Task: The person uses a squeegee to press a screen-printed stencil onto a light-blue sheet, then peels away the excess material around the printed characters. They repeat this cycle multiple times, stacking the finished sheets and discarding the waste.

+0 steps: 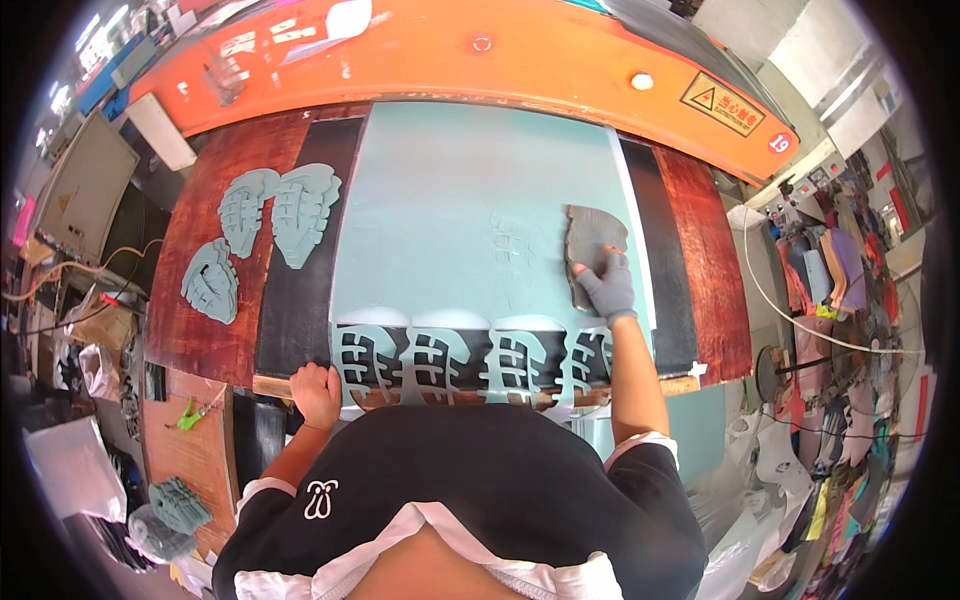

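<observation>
A pale green sheet point(470, 210) lies flat on the machine's bed. Its near end has several sole-shaped cutouts, leaving a slotted webbing point(425, 360) that reaches the front edge. My right hand point(612, 288), in a grey fingerless glove, grips the near part of a dark grey plate with a jagged edge point(592, 235) at the sheet's right side. Thumb and fingers press on the plate. My left hand point(318, 395) is closed at the front edge, beside the sheet's near left corner; whatever its fingers hold is hidden. Stacked green cut pieces point(304, 210) lie left of the sheet.
An orange machine beam point(480, 60) spans the far side of the bed. Reddish-brown boards point(705, 270) flank black strips on both sides. A side table point(185, 430) at lower left bears green clippers point(187, 415). Coloured material pieces point(830, 270) hang at right.
</observation>
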A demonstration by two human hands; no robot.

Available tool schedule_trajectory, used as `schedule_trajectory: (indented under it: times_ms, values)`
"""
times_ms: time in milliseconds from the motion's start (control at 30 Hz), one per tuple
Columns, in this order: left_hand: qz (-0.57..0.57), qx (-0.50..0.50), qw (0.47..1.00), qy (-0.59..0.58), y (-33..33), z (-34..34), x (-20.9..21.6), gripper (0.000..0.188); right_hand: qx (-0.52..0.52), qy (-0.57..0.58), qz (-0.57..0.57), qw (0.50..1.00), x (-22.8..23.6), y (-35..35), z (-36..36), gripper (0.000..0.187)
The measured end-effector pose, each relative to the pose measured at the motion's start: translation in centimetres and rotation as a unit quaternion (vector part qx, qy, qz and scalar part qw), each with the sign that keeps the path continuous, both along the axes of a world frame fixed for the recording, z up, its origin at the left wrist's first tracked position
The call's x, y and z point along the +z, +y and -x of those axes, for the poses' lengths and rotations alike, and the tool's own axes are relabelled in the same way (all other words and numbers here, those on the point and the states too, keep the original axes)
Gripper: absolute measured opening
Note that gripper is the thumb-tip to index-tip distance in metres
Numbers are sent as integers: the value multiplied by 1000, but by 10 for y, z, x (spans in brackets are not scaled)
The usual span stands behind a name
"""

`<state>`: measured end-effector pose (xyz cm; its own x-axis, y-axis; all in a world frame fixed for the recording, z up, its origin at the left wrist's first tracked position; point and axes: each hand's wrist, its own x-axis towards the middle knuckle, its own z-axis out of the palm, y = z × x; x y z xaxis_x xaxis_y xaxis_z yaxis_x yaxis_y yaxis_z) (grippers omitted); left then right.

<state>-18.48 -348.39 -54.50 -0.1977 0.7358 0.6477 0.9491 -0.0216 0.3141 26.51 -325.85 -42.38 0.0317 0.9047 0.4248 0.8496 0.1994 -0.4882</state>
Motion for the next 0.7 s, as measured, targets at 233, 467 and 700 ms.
schedule_trajectory:
  times_ms: [233,467,700]
  values:
    - [-52,-49,991,-109,14,-11,30,31,-170,-110,117,972,20,-5,41,94]
    - [99,-131,983,83,107,-84,66,55,-168,-37,112,979,27,4,44,87]
    - [115,-138,978,110,116,-81,55,54,67,427,39,901,23,15,-35,64]
